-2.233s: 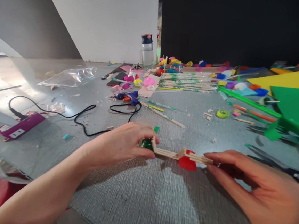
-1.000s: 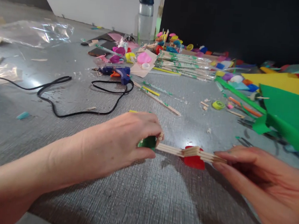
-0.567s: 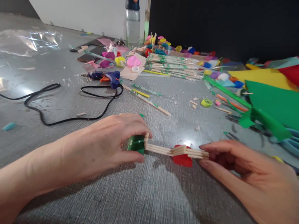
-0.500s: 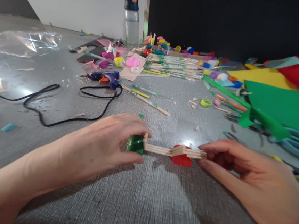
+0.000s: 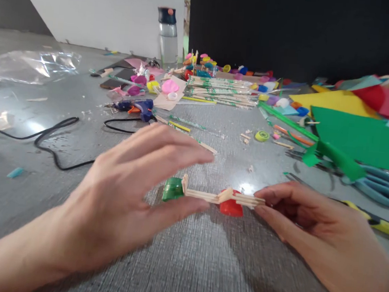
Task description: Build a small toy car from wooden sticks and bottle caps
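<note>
A small model of pale wooden sticks (image 5: pixel 202 195) lies across the middle, just above or on the grey table. At its left end is a green bottle cap (image 5: pixel 173 189), and a red cap (image 5: pixel 232 207) sits under its right half. My right hand (image 5: pixel 319 229) pinches the right end of the sticks between thumb and fingertips. Around the left half, my left hand (image 5: pixel 139 186) is spread, fingers behind the sticks and thumb in front. Whether the thumb touches them I cannot tell.
A blue glue gun (image 5: pixel 133 106) with a black cord (image 5: pixel 54 152) lies behind my left hand. Light-blue scissors (image 5: pixel 381 185), a yellow cutter (image 5: pixel 387 226) and green sheet (image 5: pixel 362 138) are at the right. Packed chopsticks (image 5: pixel 221 91) and a water bottle (image 5: pixel 168 37) stand farther back.
My left hand has let go of the green-cap end and opened, its fingers reaching rightward over the sticks. My right hand keeps its pinch. The whole view has shifted slightly.
</note>
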`<action>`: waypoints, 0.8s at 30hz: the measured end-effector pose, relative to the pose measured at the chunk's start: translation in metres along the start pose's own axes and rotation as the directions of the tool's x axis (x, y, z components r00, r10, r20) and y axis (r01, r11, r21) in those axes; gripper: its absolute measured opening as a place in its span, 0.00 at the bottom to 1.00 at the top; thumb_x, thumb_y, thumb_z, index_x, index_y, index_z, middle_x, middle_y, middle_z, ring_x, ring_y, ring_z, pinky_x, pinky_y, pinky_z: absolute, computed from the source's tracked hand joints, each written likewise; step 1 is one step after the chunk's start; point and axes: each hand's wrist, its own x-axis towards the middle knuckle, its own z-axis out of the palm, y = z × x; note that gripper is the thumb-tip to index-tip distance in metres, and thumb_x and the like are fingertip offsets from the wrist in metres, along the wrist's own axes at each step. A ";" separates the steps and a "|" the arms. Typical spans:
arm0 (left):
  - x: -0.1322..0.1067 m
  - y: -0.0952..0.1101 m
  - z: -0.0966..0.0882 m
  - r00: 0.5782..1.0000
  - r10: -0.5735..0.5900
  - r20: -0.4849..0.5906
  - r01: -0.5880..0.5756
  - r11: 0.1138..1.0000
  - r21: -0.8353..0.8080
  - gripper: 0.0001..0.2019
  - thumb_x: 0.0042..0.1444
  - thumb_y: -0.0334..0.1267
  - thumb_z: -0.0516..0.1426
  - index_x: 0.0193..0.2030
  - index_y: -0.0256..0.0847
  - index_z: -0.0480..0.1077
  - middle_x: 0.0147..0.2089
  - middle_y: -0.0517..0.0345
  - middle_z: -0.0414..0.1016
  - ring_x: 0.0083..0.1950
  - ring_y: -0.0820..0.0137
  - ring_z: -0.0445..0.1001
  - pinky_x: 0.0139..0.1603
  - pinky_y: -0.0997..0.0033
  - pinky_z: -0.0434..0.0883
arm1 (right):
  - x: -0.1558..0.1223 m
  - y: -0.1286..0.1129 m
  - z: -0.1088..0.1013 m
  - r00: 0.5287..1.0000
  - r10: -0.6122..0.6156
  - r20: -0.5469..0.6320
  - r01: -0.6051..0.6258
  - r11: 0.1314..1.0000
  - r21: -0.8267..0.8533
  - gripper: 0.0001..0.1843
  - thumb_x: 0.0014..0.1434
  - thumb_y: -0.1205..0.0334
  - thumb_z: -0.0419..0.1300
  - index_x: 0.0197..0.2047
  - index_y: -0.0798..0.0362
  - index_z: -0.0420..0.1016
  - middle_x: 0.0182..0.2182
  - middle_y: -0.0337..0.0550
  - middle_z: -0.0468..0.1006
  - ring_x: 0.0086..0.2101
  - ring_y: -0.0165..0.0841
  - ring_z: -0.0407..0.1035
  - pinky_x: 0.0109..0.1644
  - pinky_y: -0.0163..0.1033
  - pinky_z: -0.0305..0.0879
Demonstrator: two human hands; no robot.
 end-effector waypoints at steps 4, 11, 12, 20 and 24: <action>-0.001 0.026 0.014 0.995 0.076 0.062 -0.077 0.997 0.014 0.12 0.69 0.37 0.58 0.57 0.38 0.68 0.43 0.58 0.79 0.41 0.71 0.77 0.44 0.71 0.75 | 0.003 -0.004 0.003 0.990 0.093 0.103 -0.118 0.957 0.263 0.14 0.64 0.45 0.66 0.42 0.46 0.78 0.22 0.34 0.73 0.21 0.28 0.63 0.21 0.31 0.57; 0.001 0.023 0.042 0.967 -0.019 0.255 0.045 0.994 -0.097 0.10 0.69 0.32 0.58 0.55 0.37 0.67 0.38 0.62 0.77 0.35 0.69 0.76 0.34 0.70 0.70 | 0.006 -0.004 0.013 0.965 0.067 0.255 -0.188 0.852 0.489 0.14 0.68 0.46 0.63 0.39 0.48 0.78 0.23 0.33 0.71 0.20 0.23 0.58 0.19 0.28 0.50; 0.001 0.022 0.044 0.962 -0.030 0.273 0.059 0.993 -0.100 0.09 0.69 0.32 0.58 0.54 0.38 0.67 0.39 0.62 0.77 0.36 0.69 0.77 0.35 0.70 0.70 | 0.006 -0.004 0.014 0.963 0.063 0.263 -0.194 0.839 0.509 0.14 0.68 0.47 0.63 0.38 0.48 0.78 0.23 0.33 0.71 0.20 0.23 0.58 0.20 0.28 0.50; 0.003 0.021 0.044 0.924 -0.065 0.377 0.126 0.982 -0.138 0.05 0.71 0.29 0.54 0.48 0.40 0.70 0.39 0.63 0.75 0.38 0.73 0.75 0.39 0.72 0.67 | 0.006 -0.003 0.014 0.967 0.072 0.245 -0.200 0.812 0.549 0.15 0.67 0.48 0.65 0.33 0.48 0.77 0.20 0.31 0.67 0.19 0.22 0.56 0.19 0.29 0.47; 0.000 0.022 0.043 0.918 -0.069 0.392 0.127 0.984 -0.126 0.05 0.71 0.29 0.53 0.47 0.39 0.70 0.39 0.62 0.74 0.37 0.72 0.74 0.38 0.71 0.66 | 0.008 -0.004 0.016 0.968 0.061 0.243 -0.192 0.803 0.564 0.15 0.67 0.51 0.64 0.31 0.49 0.76 0.18 0.31 0.66 0.19 0.23 0.55 0.19 0.29 0.47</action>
